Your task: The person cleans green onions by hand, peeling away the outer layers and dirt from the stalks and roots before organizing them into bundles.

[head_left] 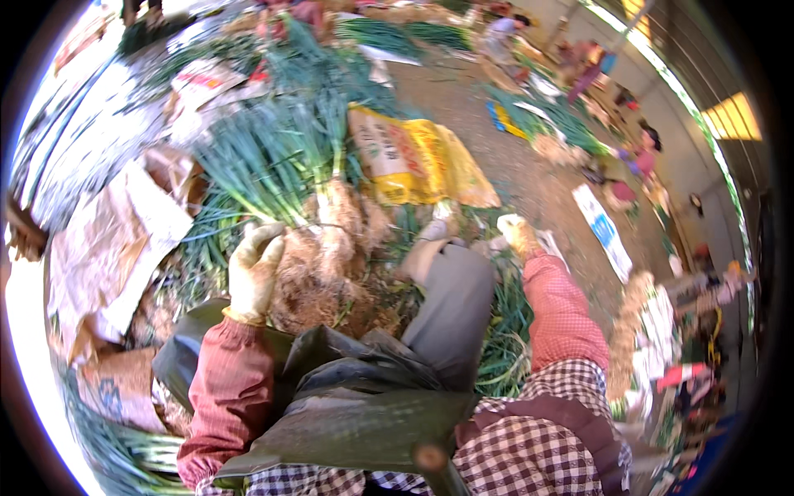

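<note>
Dirt floor [451, 103]; left hand [255, 269] beside onions [335, 207], right hand [518, 235] apart, both grips too blurred to call. Bunch handling, I'd judge; lifting needs firm hold.

Cream gloves [255, 279] left and right, red-pink oversleeves [562, 318] gathered at left cuff; near: brown-white gingham top [529, 463], dark brown trim [529, 411], olive apron [356, 430]; farther: grey trousers [457, 302]

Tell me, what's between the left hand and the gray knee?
Mostly shaggy brown roots lie between the left hand and the gray knee, in the head view.
</note>
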The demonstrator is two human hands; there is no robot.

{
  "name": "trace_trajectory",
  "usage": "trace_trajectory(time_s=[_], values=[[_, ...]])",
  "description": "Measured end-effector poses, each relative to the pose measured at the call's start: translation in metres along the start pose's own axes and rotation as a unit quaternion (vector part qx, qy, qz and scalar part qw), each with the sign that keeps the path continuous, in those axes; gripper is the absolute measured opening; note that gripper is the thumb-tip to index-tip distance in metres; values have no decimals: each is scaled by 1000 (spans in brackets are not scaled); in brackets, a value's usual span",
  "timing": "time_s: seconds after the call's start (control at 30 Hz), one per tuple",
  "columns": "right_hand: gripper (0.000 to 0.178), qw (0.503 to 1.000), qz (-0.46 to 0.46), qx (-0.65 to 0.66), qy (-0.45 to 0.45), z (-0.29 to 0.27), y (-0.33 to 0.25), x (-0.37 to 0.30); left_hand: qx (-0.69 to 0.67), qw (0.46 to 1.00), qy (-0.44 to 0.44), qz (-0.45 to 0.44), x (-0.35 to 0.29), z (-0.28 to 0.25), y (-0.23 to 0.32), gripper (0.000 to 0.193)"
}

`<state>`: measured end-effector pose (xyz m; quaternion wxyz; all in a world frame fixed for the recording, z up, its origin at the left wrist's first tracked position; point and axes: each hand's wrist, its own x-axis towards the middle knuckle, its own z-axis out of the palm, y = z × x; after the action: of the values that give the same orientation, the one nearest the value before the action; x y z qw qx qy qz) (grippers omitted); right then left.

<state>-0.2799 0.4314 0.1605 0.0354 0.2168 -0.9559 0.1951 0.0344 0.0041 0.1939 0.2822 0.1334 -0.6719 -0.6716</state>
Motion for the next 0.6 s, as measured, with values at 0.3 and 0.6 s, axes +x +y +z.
trace_trajectory(time_s=[0.3, 0.6], values=[[45, 879, -397, -237, -113, 190, -335, 5, -59, 948, 93, -298, -5, -35, -68, 21], [54, 902, -135, -360, -195, 222, -295, 109, -104, 937, 22, -334, -8, -22, -101, 22]])
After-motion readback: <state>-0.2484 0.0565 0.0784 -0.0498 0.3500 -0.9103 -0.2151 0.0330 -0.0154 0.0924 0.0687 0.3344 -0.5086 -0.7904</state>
